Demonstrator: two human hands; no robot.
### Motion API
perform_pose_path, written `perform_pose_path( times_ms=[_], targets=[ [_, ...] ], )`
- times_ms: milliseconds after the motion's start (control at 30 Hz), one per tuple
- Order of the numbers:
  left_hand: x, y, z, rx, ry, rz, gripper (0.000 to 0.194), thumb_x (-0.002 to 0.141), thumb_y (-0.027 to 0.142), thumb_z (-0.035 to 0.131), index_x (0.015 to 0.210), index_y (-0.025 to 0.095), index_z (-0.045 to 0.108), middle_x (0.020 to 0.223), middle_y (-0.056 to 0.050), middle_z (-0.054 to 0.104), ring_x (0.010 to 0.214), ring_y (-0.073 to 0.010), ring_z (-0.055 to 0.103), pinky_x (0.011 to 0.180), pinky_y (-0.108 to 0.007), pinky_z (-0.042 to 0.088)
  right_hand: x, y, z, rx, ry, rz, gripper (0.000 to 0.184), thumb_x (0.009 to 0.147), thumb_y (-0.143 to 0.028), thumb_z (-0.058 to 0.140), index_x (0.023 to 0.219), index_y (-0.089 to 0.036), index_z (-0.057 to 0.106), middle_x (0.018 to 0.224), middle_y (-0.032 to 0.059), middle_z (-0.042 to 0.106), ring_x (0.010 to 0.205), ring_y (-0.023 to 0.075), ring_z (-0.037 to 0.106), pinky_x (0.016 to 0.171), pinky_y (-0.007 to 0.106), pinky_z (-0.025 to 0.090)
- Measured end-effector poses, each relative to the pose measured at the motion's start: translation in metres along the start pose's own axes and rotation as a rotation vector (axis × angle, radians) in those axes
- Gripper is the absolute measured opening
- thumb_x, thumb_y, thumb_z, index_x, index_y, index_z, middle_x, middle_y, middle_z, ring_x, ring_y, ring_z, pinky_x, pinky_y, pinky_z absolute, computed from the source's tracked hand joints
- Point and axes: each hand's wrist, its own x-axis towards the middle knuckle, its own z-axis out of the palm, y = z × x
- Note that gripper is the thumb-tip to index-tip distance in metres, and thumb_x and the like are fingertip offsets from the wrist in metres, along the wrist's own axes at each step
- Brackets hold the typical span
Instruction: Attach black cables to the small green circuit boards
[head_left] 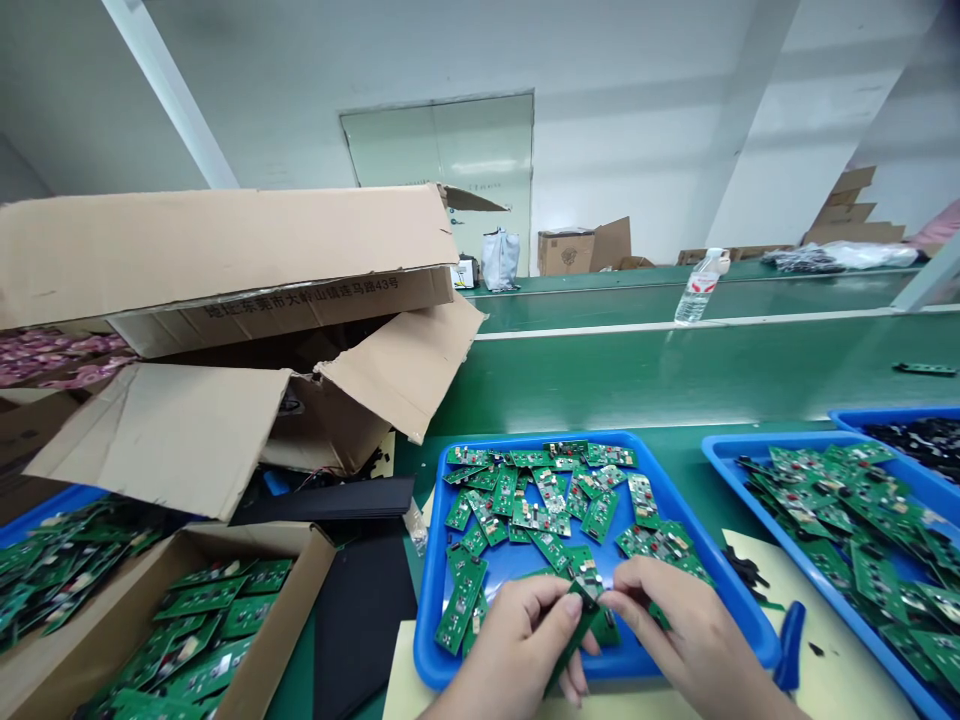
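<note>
My left hand (517, 640) is closed around a narrow green circuit board (574, 632), thumb on top, holding it tilted over the front of a blue tray (427, 610). At the board's upper end, the fingertips of my right hand (679, 620) are pinched together, close to a small dark part. What lies between those fingertips is too small to make out. Loose circuit boards (541, 515) with red, white and black components lie scattered in the tray beyond both hands.
On the right stands another blue tray (716, 450) of boards, with blue-handled cutters (790, 645) and black bits (744, 570) beside it. A carton (300, 600) of boards and large open boxes (225, 235) crowd the left. A water bottle (701, 288) stands behind.
</note>
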Motion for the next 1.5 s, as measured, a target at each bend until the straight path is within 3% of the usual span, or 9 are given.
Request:
perform_pose_path(
  times_ms=[167, 233, 333, 400, 500, 633, 767, 1133, 1500],
  targets=[
    [-0.001, -0.001, 0.000, 0.096, -0.088, -0.040, 0.051, 0.075, 0.063, 0.048, 0.061, 0.014, 0.055, 0.041, 0.004, 0.046, 0.035, -0.0073, 0.041, 0.038, -0.018, 0.030, 0.000, 0.000, 0.000, 0.012, 0.022, -0.080, 0.018, 0.094, -0.022, 0.042, 0.079, -0.020, 0.052, 0.062, 0.0007, 0.056, 0.053, 0.0134, 0.055, 0.049, 0.023, 0.044],
    [-0.003, 0.000, 0.000, 0.115, -0.092, -0.049, 0.050, 0.075, 0.062, 0.047, 0.061, 0.014, 0.055, 0.041, 0.004, 0.045, 0.035, -0.0071, 0.040, 0.038, -0.018, 0.029, 0.000, 0.000, 0.000, 0.041, 0.052, -0.085, 0.011, 0.092, -0.019, 0.043, 0.090, -0.019, 0.054, 0.072, 0.0035, 0.061, 0.061, 0.0141, 0.060, 0.055, 0.024, 0.048],
    [-0.003, 0.001, -0.001, 0.125, -0.075, -0.044, 0.051, 0.075, 0.063, 0.047, 0.061, 0.015, 0.054, 0.041, 0.004, 0.044, 0.035, -0.0066, 0.039, 0.039, -0.018, 0.029, 0.000, 0.001, -0.002, 0.040, 0.140, -0.019, 0.029, 0.091, -0.018, 0.044, 0.120, -0.014, 0.047, 0.088, 0.0081, 0.063, 0.068, 0.0133, 0.063, 0.065, 0.024, 0.051],
    [-0.003, 0.001, -0.002, 0.121, -0.044, -0.019, 0.052, 0.075, 0.064, 0.047, 0.061, 0.014, 0.053, 0.042, 0.004, 0.045, 0.035, -0.0063, 0.039, 0.039, -0.017, 0.030, 0.000, 0.003, -0.005, 0.022, 0.215, 0.049, 0.035, 0.091, -0.018, 0.045, 0.126, -0.013, 0.043, 0.092, 0.0091, 0.062, 0.069, 0.0126, 0.063, 0.067, 0.022, 0.052],
    [-0.001, 0.000, -0.004, 0.091, 0.056, 0.040, 0.054, 0.073, 0.066, 0.048, 0.064, 0.014, 0.054, 0.047, 0.002, 0.049, 0.037, -0.0063, 0.042, 0.040, -0.018, 0.033, 0.001, 0.003, -0.008, 0.050, 0.289, 0.051, 0.023, 0.089, -0.016, 0.047, 0.112, -0.017, 0.050, 0.084, 0.0058, 0.062, 0.069, 0.0126, 0.062, 0.066, 0.021, 0.052],
    [0.000, 0.001, -0.005, 0.057, 0.150, 0.102, 0.056, 0.071, 0.068, 0.050, 0.068, 0.013, 0.055, 0.055, 0.000, 0.053, 0.041, -0.0075, 0.047, 0.041, -0.019, 0.038, 0.002, -0.002, -0.007, 0.118, 0.118, -0.072, 0.018, 0.085, -0.012, 0.050, 0.101, -0.019, 0.053, 0.073, 0.0012, 0.063, 0.062, 0.0118, 0.063, 0.061, 0.019, 0.052],
    [-0.002, 0.002, -0.003, 0.041, 0.128, 0.123, 0.055, 0.072, 0.068, 0.051, 0.067, 0.013, 0.055, 0.054, 0.002, 0.051, 0.039, -0.0062, 0.045, 0.040, -0.018, 0.036, 0.003, -0.007, -0.001, 0.141, 0.015, -0.095, 0.017, 0.085, -0.011, 0.049, 0.099, -0.019, 0.053, 0.072, 0.0011, 0.066, 0.059, 0.0119, 0.063, 0.057, 0.020, 0.051],
    [0.001, -0.008, 0.000, 0.067, 0.073, 0.047, 0.061, 0.068, 0.075, 0.047, 0.062, 0.015, 0.052, 0.045, 0.003, 0.046, 0.035, -0.0058, 0.040, 0.037, -0.017, 0.031, -0.001, -0.004, 0.003, 0.133, -0.051, -0.054, 0.010, 0.088, -0.016, 0.047, 0.089, -0.018, 0.056, 0.066, 0.0020, 0.063, 0.055, 0.0128, 0.060, 0.052, 0.021, 0.049],
    [-0.001, -0.001, 0.002, 0.174, 0.049, 0.078, 0.056, 0.074, 0.070, 0.043, 0.062, 0.016, 0.050, 0.048, 0.003, 0.045, 0.038, -0.0075, 0.042, 0.039, -0.018, 0.032, 0.000, -0.006, 0.003, 0.141, -0.059, 0.012, 0.018, 0.090, -0.019, 0.044, 0.077, -0.019, 0.055, 0.061, 0.0002, 0.058, 0.051, 0.0120, 0.056, 0.049, 0.021, 0.045]
  ],
)
